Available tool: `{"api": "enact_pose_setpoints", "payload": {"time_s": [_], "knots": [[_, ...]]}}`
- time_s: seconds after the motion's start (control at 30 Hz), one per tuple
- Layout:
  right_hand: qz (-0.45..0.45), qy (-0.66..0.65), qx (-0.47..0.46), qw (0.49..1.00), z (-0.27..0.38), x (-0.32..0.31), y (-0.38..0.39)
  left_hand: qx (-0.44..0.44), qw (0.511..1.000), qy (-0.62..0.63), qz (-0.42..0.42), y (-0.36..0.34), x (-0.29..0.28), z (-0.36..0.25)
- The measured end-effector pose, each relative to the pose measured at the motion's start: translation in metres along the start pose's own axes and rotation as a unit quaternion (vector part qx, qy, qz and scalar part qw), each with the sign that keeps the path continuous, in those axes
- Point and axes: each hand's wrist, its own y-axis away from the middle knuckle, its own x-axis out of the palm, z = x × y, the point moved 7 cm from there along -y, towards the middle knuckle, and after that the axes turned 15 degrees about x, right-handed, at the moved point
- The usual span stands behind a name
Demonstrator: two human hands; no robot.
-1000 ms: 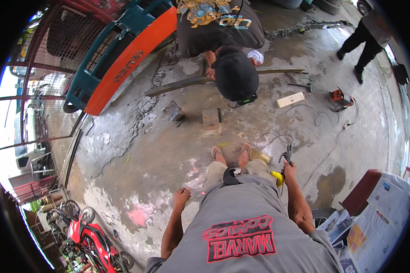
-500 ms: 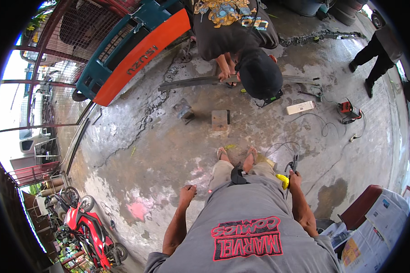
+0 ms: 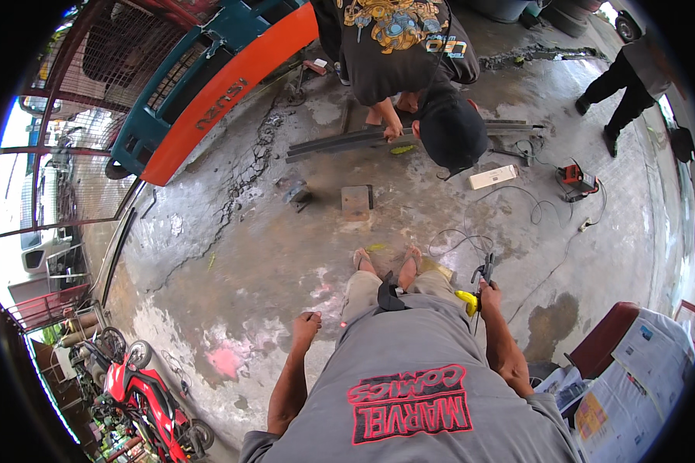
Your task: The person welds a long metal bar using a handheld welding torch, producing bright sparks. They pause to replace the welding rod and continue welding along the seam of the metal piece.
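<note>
My right hand [image 3: 489, 293] is closed round a dark welding electrode holder [image 3: 484, 268], its jaws pointing forward. A thin cable [image 3: 449, 252] loops over the floor in front of it. Beside this hand, a yellow item [image 3: 467, 302] of unclear kind sits at my right hip. My left hand [image 3: 306, 326] hangs to the left of my body, fingers curled in, and nothing shows in it. Across from me a bent-over co-worker in a black cap [image 3: 454, 133] has a hand [image 3: 393, 131] at long grey metal bars [image 3: 332, 144] near the floor.
Ahead of my feet lie a rusty square plate [image 3: 355, 204] and a small metal piece [image 3: 295, 192]. At right are a white box [image 3: 493, 177] and a red welding machine [image 3: 578, 180] with cables. An orange-and-teal vehicle panel [image 3: 232, 100] stands left; a red motorcycle [image 3: 143, 393] is near-left.
The view has shifted slightly. The co-worker's head and hand have moved a little rightward, and the metal bars now show more plainly side by side. My right hand keeps the electrode holder.
</note>
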Motion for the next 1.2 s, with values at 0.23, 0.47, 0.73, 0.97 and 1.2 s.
{"api": "enact_pose_setpoints", "payload": {"time_s": [0.23,0.47,0.73,0.97,1.2], "knots": [[-0.019,0.043,-0.006,0.999,0.005,-0.003,0.017,0.014,1.000,-0.010,-0.001,-0.003,0.001,0.015],[-0.029,0.040,-0.011,0.999,0.002,-0.013,0.016,0.030,0.999,-0.031,0.004,0.000,0.012,0.011],[-0.018,0.032,-0.014,0.999,-0.004,-0.017,0.007,0.036,0.998,-0.049,0.003,0.007,0.019,0.012],[-0.008,0.031,-0.001,0.999,0.002,-0.013,0.002,0.035,0.998,-0.046,-0.009,0.018,0.024,0.012],[0.003,0.032,0.004,0.999,0.011,-0.012,-0.001,0.039,0.998,-0.053,-0.015,0.023,0.032,0.013]]}}
